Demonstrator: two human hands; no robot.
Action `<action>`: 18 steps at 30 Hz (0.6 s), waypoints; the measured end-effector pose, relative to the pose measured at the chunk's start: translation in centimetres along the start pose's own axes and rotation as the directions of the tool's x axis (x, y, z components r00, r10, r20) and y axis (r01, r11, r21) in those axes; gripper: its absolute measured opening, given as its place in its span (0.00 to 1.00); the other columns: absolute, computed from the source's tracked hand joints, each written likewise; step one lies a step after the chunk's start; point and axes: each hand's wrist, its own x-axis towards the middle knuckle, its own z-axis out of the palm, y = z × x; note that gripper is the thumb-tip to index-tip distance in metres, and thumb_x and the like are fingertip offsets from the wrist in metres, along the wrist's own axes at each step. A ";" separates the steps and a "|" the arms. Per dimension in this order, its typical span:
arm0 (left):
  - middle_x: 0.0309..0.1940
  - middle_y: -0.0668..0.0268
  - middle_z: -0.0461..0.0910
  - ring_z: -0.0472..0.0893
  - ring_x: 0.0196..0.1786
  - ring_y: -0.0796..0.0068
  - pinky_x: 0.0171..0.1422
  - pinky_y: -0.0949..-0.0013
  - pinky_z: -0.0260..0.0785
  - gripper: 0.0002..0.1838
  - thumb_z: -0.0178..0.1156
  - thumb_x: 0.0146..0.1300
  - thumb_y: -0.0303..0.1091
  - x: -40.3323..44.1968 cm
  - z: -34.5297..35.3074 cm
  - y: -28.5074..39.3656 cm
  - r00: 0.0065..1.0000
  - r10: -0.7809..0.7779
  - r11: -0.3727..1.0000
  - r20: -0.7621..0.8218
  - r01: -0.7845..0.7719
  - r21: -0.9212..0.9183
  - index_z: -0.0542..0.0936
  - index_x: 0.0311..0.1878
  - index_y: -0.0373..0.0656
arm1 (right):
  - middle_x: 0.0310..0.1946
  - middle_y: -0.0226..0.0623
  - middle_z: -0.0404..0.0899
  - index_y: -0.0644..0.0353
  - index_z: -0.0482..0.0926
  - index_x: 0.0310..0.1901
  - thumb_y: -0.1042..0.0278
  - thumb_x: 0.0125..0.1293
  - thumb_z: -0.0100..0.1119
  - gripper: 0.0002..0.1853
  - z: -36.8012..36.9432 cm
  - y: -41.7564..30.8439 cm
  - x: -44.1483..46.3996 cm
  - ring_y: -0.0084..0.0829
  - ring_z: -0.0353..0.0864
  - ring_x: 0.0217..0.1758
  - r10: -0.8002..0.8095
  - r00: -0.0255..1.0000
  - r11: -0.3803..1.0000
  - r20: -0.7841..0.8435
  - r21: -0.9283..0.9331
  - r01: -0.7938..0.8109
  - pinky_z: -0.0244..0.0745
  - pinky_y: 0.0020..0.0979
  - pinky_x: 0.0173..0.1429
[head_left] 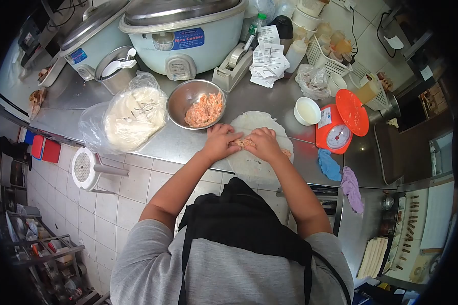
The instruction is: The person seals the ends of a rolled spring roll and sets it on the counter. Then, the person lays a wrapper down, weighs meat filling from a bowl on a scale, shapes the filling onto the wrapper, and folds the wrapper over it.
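Observation:
A large round pale wrapper sheet (254, 170) lies on the steel counter and hangs over its front edge. Across it runs a line of orange-pink minced filling (245, 143). My left hand (221, 143) has its bent fingers on the left end of this filling. Close beside it, my right hand (263, 144) presses on the same strip with its fingers curled. Some filling also shows to the right of my right hand. Behind my left hand, a steel bowl (177, 104) holds more of the orange-pink mixture.
Left of the bowl sits a plastic bag of pale sheets (135, 119). Rice cookers (213, 43) and a tape dispenser (233, 66) stand behind. To the right are a white bowl (307, 111), an orange scale (333, 134) and blue (330, 164) and purple (351, 189) cloths.

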 end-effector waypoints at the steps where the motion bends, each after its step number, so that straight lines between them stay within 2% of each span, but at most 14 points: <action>1: 0.38 0.73 0.71 0.66 0.48 0.68 0.54 0.59 0.53 0.18 0.66 0.41 0.44 0.1 0.3 -0.1 1.000 0.018 1.000 0.017 -0.018 0.012 0.83 0.40 0.57 | 0.39 0.29 0.73 0.49 0.81 0.38 0.54 0.42 0.67 0.19 0.0 0.4 0.1 0.33 0.68 0.49 0.003 0.999 1.000 0.033 -0.009 -0.003 0.57 0.38 0.54; 2: 0.38 0.73 0.71 0.66 0.48 0.68 0.54 0.59 0.53 0.18 0.66 0.42 0.44 0.0 0.6 -0.3 1.000 0.015 1.000 0.014 -0.015 0.017 0.83 0.40 0.57 | 0.39 0.29 0.73 0.48 0.81 0.39 0.54 0.42 0.67 0.19 0.1 0.6 0.1 0.33 0.68 0.49 0.008 0.998 1.000 0.066 -0.018 -0.007 0.57 0.38 0.54; 5: 0.37 0.73 0.72 0.66 0.47 0.69 0.54 0.60 0.53 0.17 0.66 0.42 0.43 0.0 0.7 -0.2 1.000 0.000 1.000 -0.001 0.000 0.022 0.83 0.39 0.58 | 0.40 0.29 0.73 0.48 0.81 0.39 0.53 0.41 0.67 0.20 -1.2 0.0 -0.5 0.33 0.68 0.49 0.023 0.998 1.000 -0.060 -0.007 -0.023 0.57 0.38 0.54; 8: 0.36 0.73 0.72 0.66 0.47 0.69 0.53 0.60 0.54 0.16 0.66 0.42 0.44 -0.1 0.5 0.4 0.999 -0.031 0.999 -0.015 0.031 0.025 0.83 0.38 0.58 | 0.40 0.30 0.73 0.48 0.81 0.39 0.52 0.41 0.67 0.21 -0.8 0.8 -0.9 0.33 0.68 0.49 -0.006 1.000 1.000 0.011 0.011 0.006 0.57 0.38 0.54; 11: 0.35 0.74 0.72 0.66 0.47 0.68 0.51 0.60 0.54 0.18 0.67 0.40 0.45 -0.2 1.2 -0.1 0.998 -0.062 0.997 -0.017 0.063 0.054 0.83 0.39 0.57 | 0.41 0.31 0.73 0.48 0.80 0.40 0.51 0.40 0.68 0.22 -0.9 1.6 -1.2 0.34 0.67 0.50 0.028 0.994 1.000 0.107 0.001 -0.029 0.57 0.38 0.55; 14: 0.35 0.74 0.71 0.66 0.47 0.68 0.51 0.60 0.54 0.18 0.67 0.39 0.46 0.0 0.8 0.5 0.997 -0.069 0.996 -0.034 0.071 0.061 0.83 0.38 0.57 | 0.40 0.30 0.73 0.48 0.80 0.38 0.55 0.42 0.67 0.18 -1.9 0.9 -1.8 0.34 0.68 0.49 0.129 0.992 0.990 -0.010 0.055 -0.128 0.57 0.37 0.54; 18: 0.37 0.73 0.72 0.65 0.48 0.67 0.52 0.60 0.53 0.20 0.68 0.39 0.45 0.3 0.5 1.2 0.997 -0.072 0.995 0.005 0.071 0.066 0.83 0.40 0.56 | 0.39 0.30 0.73 0.47 0.80 0.38 0.55 0.42 0.66 0.18 -1.4 2.0 -2.3 0.34 0.68 0.49 0.071 0.997 0.997 0.016 0.036 -0.071 0.57 0.37 0.55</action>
